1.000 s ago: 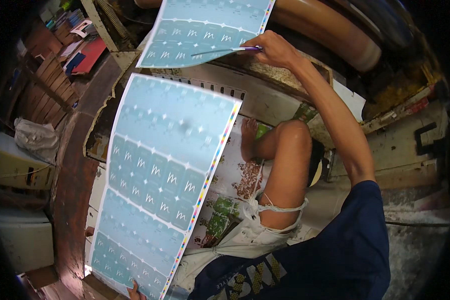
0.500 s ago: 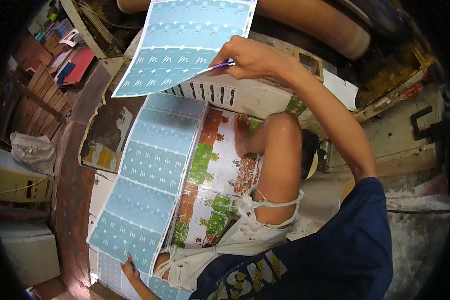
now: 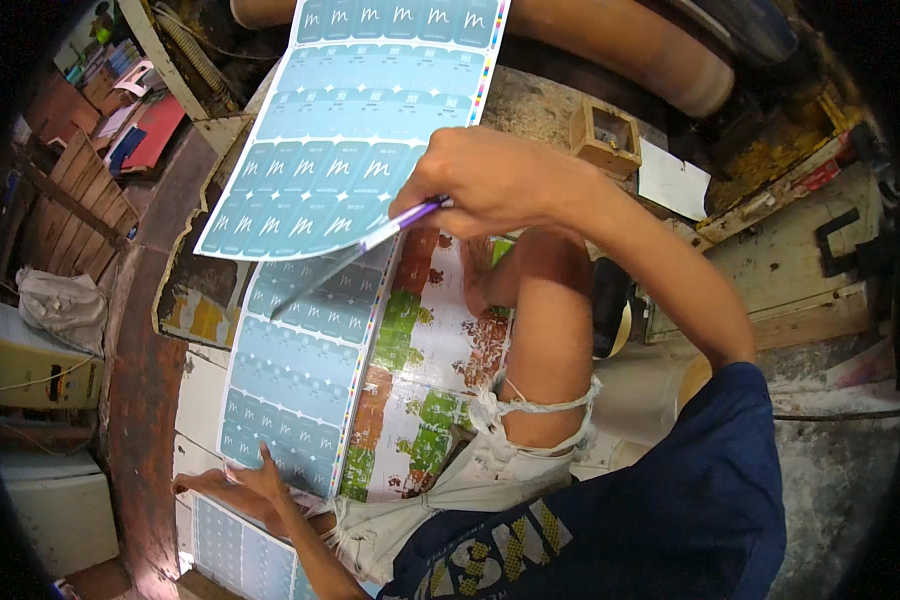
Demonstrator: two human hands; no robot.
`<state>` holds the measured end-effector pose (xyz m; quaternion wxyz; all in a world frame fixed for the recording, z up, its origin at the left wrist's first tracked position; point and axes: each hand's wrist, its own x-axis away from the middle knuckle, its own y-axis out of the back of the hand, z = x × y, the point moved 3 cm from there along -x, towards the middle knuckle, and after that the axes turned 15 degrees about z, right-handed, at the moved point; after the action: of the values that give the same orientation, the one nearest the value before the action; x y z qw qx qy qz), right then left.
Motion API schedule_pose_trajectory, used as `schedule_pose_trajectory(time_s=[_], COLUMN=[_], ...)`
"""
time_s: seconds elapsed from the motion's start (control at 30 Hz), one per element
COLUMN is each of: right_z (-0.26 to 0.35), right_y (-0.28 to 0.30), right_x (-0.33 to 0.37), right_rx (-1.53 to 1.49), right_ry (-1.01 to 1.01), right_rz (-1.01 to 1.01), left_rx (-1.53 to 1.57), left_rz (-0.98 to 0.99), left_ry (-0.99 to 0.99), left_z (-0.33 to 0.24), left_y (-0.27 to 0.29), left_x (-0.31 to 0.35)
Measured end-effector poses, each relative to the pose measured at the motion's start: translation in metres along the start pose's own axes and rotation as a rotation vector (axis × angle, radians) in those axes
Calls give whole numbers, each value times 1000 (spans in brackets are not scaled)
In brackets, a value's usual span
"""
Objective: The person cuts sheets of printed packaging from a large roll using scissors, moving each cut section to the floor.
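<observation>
My right hand (image 3: pixel 475 180) is closed on the near right part of a large teal printed sheet (image 3: pixel 320 170), lifted above the stack. The same hand holds a thin purple-and-white pen-like tool (image 3: pixel 400 222), slanting down to the left; its far end is blurred. Below lies a long stack of matching teal sheets (image 3: pixel 290 370), partly covered by the raised sheet. My left hand (image 3: pixel 255 490) is at the stack's near edge, thumb raised over the top sheet and fingers stretched out to the left.
Patterned green, brown and white boards (image 3: pixel 420 350) lie right of the stack, beside my bent leg. Another pale blue sheet (image 3: pixel 240 545) is below my left hand. Big rollers (image 3: pixel 610 50) run along the far side, near a small wooden box (image 3: pixel 605 138) and white paper (image 3: pixel 673 180).
My right hand has come down and nearer with the raised sheet, and more of the tool shows. My left hand has moved up with the fingers spread out.
</observation>
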<state>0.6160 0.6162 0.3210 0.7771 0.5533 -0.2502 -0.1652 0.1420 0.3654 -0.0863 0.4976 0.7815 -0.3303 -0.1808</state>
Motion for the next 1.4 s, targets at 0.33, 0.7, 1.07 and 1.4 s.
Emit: schedule_pose_trajectory(time_s=[0.33,0.7,1.07,1.4], right_z=[12,20,-20,-173], right_y=[15,15,83,89], right_x=[6,10,31,59], right_rx=[10,-299,-315,-558], right_ry=[177,70,-138,-515], right_rz=[82,17,-507,-1007], left_rx=[2256,1709,1458,1351], left_rz=[1297,864,722,777], left_ry=[-301,-55,-119,-73], left_z=[-422,-288,-228,-191], left_y=[103,74,99,95], left_x=[54,67,77,88])
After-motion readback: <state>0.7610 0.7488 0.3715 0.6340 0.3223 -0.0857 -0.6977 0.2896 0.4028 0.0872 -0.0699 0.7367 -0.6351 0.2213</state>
